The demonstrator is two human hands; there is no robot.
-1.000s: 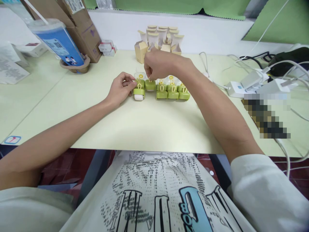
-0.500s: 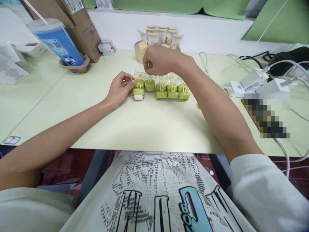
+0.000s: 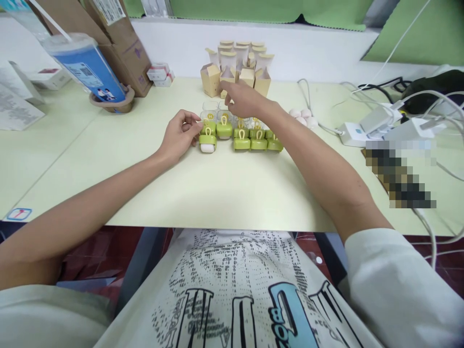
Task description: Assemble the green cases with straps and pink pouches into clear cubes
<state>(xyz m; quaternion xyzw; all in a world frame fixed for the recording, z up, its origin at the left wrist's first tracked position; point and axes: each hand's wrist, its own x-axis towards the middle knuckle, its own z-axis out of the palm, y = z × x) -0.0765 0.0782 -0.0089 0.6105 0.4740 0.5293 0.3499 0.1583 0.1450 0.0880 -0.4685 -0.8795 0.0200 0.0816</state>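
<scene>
My left hand rests beside the left end of a cluster of small containers, its thumb and loosely curled fingers against the edge of a green-lidded case. In front of that case lies another green-lidded case with a white lower part and a pale loop. My right hand hovers above the back of the cluster, index finger stretched toward the kraft boxes; nothing can be made out in it. Under it are clear containers with yellow round marks. More green cases with loops stand to the right.
Several open kraft boxes stand by the wall. Round white pieces lie right of my forearm. A blue cup in a holder and a cardboard box are at left; chargers and cables at right.
My right hand has lowered slightly and stretched its index finger out from a curled shape. More of the boxes and the white pieces now show. My left hand stays in place.
</scene>
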